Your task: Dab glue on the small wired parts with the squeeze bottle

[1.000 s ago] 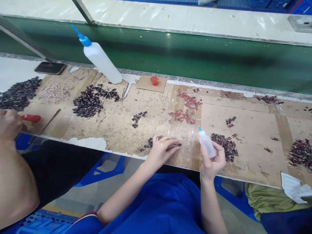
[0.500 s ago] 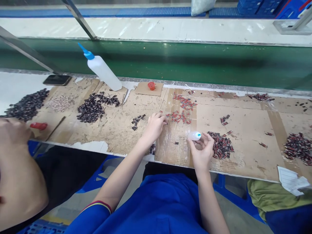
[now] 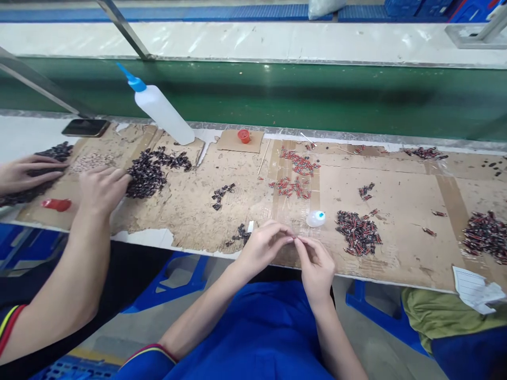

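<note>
My left hand [image 3: 264, 246] and my right hand [image 3: 320, 268] meet fingertip to fingertip near the front edge of the cardboard. Both are closed in a pinch; what sits between the fingertips is too small to make out. Just beyond my right hand stands a small white bottle [image 3: 316, 219] with a blue tip. To its right lies a pile of small black-and-red parts [image 3: 358, 233]. Loose red parts [image 3: 293, 187] are scattered beyond my hands. Beside my left hand lies a cluster of small black parts [image 3: 240, 235].
At the left, a co-worker's hands [image 3: 101, 190] reach over black parts [image 3: 146, 174]. A large white bottle [image 3: 166, 113] leans behind them, near a phone [image 3: 85, 127]. A red cup [image 3: 244, 136] stands at the back. Torn paper [image 3: 475, 290] lies at the front right edge.
My right hand has let go of the small bottle, now standing on the cardboard. Both hands have come together nearer my body. The co-worker's hands have moved over the parts at left.
</note>
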`<state>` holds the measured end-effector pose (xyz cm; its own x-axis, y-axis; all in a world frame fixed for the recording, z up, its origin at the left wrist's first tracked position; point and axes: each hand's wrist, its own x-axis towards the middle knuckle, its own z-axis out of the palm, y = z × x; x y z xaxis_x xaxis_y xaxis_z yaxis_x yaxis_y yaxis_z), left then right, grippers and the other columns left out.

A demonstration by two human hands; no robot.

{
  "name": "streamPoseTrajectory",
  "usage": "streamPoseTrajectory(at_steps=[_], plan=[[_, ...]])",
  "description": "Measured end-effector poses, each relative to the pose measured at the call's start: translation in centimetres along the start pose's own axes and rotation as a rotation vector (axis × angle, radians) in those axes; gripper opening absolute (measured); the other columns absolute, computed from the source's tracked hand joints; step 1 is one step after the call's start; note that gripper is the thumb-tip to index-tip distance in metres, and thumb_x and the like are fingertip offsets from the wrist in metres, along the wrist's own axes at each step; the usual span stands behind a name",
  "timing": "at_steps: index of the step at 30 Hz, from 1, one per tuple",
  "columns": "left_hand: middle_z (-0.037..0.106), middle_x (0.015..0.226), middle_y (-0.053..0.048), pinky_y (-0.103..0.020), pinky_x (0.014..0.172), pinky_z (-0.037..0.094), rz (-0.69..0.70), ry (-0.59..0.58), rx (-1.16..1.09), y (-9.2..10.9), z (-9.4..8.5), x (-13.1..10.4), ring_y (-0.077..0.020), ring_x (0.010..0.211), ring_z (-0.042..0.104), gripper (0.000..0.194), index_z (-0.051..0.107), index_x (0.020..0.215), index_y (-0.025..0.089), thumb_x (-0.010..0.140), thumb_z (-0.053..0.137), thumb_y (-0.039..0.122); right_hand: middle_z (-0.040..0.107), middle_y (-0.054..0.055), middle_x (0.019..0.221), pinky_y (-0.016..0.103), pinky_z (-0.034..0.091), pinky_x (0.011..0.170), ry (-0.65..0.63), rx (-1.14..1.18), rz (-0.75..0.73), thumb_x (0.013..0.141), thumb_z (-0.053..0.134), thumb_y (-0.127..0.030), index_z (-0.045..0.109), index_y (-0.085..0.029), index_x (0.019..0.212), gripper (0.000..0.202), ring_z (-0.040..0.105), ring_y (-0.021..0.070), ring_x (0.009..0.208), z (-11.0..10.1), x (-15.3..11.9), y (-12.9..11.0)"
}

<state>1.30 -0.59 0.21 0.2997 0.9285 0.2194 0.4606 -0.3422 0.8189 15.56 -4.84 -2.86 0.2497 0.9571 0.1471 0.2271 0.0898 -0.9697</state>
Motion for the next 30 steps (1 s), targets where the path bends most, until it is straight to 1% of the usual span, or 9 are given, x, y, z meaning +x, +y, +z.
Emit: streamPoseTrajectory(at_steps=[3,6,9,11,16,19,22,26,30], plan=[[0.072,0.088,-0.003,-0.030,0.078,0.054,0.021,0.003,0.046,-1.0,0.3,-0.3,-0.0174,0.085,0.065,0.006,0.065,0.093,0.020,0.088,0.062,0.020,0.073,0.007,0.087,0.034,0.058,0.077,-0.006,0.008,0.069,0.086,0.062,-0.034,0.071,-0.019,0.088,0.018,0.070,0.0190,0.081,-0.1,0.3,0.3],[0.071,0.101,-0.007,-0.039,0.086,0.053,0.062,0.051,0.200,-2.4,0.9,-0.4,-0.0225,0.098,0.062,0.014,0.066,0.101,0.021,0.088,0.062,0.018,0.073,0.007,0.092,0.035,0.058,0.079,0.029,0.000,0.140,0.086,0.063,-0.036,0.071,-0.018,0.090,0.020,0.070,0.0193,0.083,-0.3,0.5,0.6],[0.068,0.109,-0.009,-0.044,0.089,0.051,0.068,0.106,0.314,-3.4,1.7,-0.5,-0.0255,0.104,0.058,0.014,0.068,0.096,0.022,0.088,0.059,0.016,0.074,0.009,0.090,0.036,0.059,0.078,0.054,0.004,0.188,0.083,0.065,-0.039,0.072,-0.017,0.088,0.023,0.071,0.0203,0.081,-0.1,0.3,0.6],[0.069,0.107,-0.009,-0.044,0.090,0.051,0.075,0.113,0.306,-3.5,2.1,-0.5,-0.0250,0.104,0.058,0.014,0.069,0.092,0.022,0.089,0.057,0.014,0.075,0.009,0.087,0.036,0.060,0.075,0.076,0.013,0.218,0.081,0.067,-0.040,0.073,-0.016,0.088,0.026,0.071,0.0205,0.077,0.1,0.2,0.5],[0.072,0.086,-0.005,-0.035,0.079,0.056,0.072,0.111,0.138,-2.4,1.9,-0.7,-0.0198,0.088,0.064,0.013,0.067,0.092,0.020,0.092,0.054,0.017,0.075,0.009,0.090,0.037,0.059,0.078,0.115,0.035,0.214,0.080,0.068,-0.040,0.073,-0.016,0.088,0.025,0.071,0.0215,0.081,0.6,0.1,0.2],[0.073,0.087,-0.005,-0.032,0.076,0.057,0.049,0.116,0.072,-1.4,1.5,-0.9,-0.0182,0.084,0.065,0.013,0.067,0.095,0.019,0.093,0.055,0.019,0.075,0.009,0.092,0.036,0.059,0.078,0.093,0.083,0.240,0.081,0.067,-0.041,0.072,-0.017,0.089,0.026,0.072,0.0215,0.084,0.7,0.1,-0.1],[0.074,0.087,-0.005,-0.033,0.077,0.057,0.072,0.109,0.042,-0.8,1.3,-1.1,-0.0190,0.086,0.065,0.014,0.069,0.095,0.020,0.092,0.055,0.018,0.075,0.007,0.086,0.034,0.060,0.075,0.072,0.148,0.284,0.081,0.067,-0.041,0.070,-0.017,0.087,0.025,0.072,0.0203,0.079,0.7,0.1,-0.5],[0.074,0.083,-0.005,-0.032,0.074,0.056,0.089,0.132,0.024,-0.5,1.2,-1.2,-0.0187,0.083,0.063,0.015,0.070,0.093,0.020,0.091,0.056,0.015,0.076,0.006,0.081,0.034,0.061,0.074,0.067,0.191,0.319,0.078,0.070,-0.040,0.070,-0.017,0.083,0.024,0.073,0.0202,0.075,0.8,0.0,-0.8],[0.073,0.081,-0.005,-0.031,0.072,0.055,0.126,0.155,-0.005,-0.3,1.1,-1.1,-0.0176,0.080,0.062,0.016,0.069,0.091,0.019,0.091,0.055,0.012,0.076,0.006,0.080,0.032,0.061,0.073,0.058,0.202,0.296,0.078,0.071,-0.037,0.071,-0.017,0.082,0.021,0.073,0.0201,0.076,0.8,0.0,-1.1]])
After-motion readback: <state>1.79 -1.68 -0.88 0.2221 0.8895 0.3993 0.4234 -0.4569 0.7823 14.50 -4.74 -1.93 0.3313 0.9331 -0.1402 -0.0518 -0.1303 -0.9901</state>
